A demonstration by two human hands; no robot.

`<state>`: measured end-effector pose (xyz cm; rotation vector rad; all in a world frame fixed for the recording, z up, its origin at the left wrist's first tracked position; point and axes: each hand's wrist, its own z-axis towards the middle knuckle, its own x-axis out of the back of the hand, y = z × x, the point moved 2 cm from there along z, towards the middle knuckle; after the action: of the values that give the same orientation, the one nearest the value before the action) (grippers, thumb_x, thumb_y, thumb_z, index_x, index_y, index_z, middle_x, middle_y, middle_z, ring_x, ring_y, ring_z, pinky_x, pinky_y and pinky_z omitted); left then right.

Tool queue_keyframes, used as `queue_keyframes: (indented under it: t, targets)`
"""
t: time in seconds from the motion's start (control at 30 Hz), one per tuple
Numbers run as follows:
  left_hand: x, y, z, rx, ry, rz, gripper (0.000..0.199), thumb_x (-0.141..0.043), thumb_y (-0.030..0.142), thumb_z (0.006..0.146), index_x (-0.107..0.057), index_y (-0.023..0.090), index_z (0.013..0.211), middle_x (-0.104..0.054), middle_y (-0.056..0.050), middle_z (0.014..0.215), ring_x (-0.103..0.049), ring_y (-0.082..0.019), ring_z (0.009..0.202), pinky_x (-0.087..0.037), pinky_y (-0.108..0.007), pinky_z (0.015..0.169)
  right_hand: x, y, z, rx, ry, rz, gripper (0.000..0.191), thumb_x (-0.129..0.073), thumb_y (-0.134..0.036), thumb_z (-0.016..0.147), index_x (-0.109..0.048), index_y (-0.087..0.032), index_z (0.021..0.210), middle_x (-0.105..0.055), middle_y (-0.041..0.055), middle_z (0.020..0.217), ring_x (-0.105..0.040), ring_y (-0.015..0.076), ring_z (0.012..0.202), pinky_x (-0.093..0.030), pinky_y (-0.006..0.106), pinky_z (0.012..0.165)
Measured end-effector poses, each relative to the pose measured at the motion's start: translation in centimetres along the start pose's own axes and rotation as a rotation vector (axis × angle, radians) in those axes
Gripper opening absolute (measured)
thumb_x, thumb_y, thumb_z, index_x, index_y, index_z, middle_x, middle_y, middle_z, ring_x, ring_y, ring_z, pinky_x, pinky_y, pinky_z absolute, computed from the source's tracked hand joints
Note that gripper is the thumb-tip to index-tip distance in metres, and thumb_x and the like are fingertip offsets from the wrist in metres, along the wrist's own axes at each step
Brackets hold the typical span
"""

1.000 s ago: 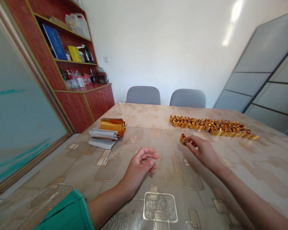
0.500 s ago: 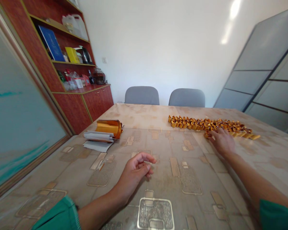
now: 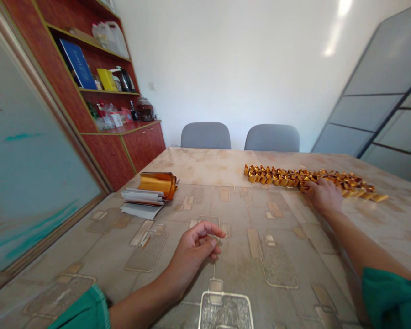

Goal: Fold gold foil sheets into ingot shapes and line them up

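Note:
My left hand (image 3: 200, 246) hovers or rests above the middle of the table (image 3: 236, 246), fingers loosely curled and apart, with nothing between them. Toward the right, my right hand (image 3: 324, 196) reaches to the near side of the rows of folded gold foil pieces (image 3: 274, 176). Its fingertips are closed on a small gold piece (image 3: 304, 186) at the near edge of the rows. At the left lies a curved stack of gold foil sheets (image 3: 155, 183), beside folded white-backed sheets (image 3: 142, 196).
Two grey chairs (image 3: 205, 135) (image 3: 272, 137) stand behind the table's far edge. A red cabinet (image 3: 144, 141) with shelves of containers and a kettle is at the left, near a glass panel (image 3: 37, 160). Grey panels (image 3: 370, 100) stand at the right.
The view has shifted slightly. My right hand and the gold piece are now closer against the rows. My left hand looks nearly the same.

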<state>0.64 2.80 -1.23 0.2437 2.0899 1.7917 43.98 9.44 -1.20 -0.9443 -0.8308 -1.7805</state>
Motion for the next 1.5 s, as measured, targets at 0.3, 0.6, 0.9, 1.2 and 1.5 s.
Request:
queue_keyframes:
  t: [0.3, 0.6, 0.9, 1.2, 1.5]
  targets:
    - [0.0, -0.1, 0.3, -0.010, -0.007, 0.012, 0.017, -0.069, 0.028, 0.077, -0.066, 0.015, 0.087, -0.066, -0.002, 0.080, -0.057, -0.010, 0.063, -0.045, -0.022, 0.062, 1.9, -1.4, -0.6, -0.014, 0.079, 0.180, 0.022, -0.055, -0.028, 0.090, -0.072, -0.015, 0.086, -0.065, 0.0184, 0.093, -0.056, 0.0333, 0.090, -0.037, 0.042, 0.071]
    - [2.2, 4.2, 2.2, -0.410, 0.016, 0.626, 0.023, -0.050, 0.029, 0.093, -0.068, 0.015, 0.095, -0.071, -0.006, 0.088, -0.065, -0.016, 0.081, -0.050, -0.025, 0.071, 7.0, -9.3, -6.5, 0.073, 0.032, 0.660, 0.030, -0.050, -0.042, 0.088, -0.071, -0.021, 0.084, -0.073, 0.0050, 0.081, -0.066, 0.0217, 0.070, -0.049, 0.032, 0.063]
    - [16.8, 13.6, 11.0, -0.507, 0.320, 1.652, 0.012, -0.066, 0.015, 0.080, -0.066, 0.015, 0.092, -0.065, -0.012, 0.101, -0.059, -0.030, 0.104, -0.049, -0.042, 0.089, 11.3, -16.0, -10.7, 0.180, -0.219, 1.194, 0.027, -0.056, -0.044, 0.086, -0.068, -0.021, 0.077, -0.071, 0.0040, 0.076, -0.065, 0.0225, 0.073, -0.049, 0.033, 0.068]
    - [20.3, 12.2, 14.2, -0.385, 0.151, 1.989, 0.034, -0.060, 0.034, 0.095, -0.057, 0.016, 0.123, -0.060, -0.010, 0.123, -0.063, -0.023, 0.103, -0.055, -0.044, 0.087, 10.3, -15.6, -10.9, 0.163, -0.305, 1.193, 0.028, -0.055, -0.043, 0.086, -0.068, -0.020, 0.077, -0.069, 0.0036, 0.072, -0.063, 0.0210, 0.068, -0.048, 0.030, 0.063]
    - [20.6, 13.5, 12.6, -0.435, 0.058, 2.015, 0.020, -0.052, 0.013, 0.092, -0.069, 0.015, 0.083, -0.069, -0.011, 0.093, -0.059, -0.023, 0.097, -0.044, -0.028, 0.077, 10.8, -16.0, -11.0, 0.207, -0.340, 1.152, 0.026, -0.052, -0.037, 0.090, -0.067, -0.020, 0.077, -0.069, 0.0033, 0.071, -0.064, 0.0213, 0.069, -0.048, 0.031, 0.062]
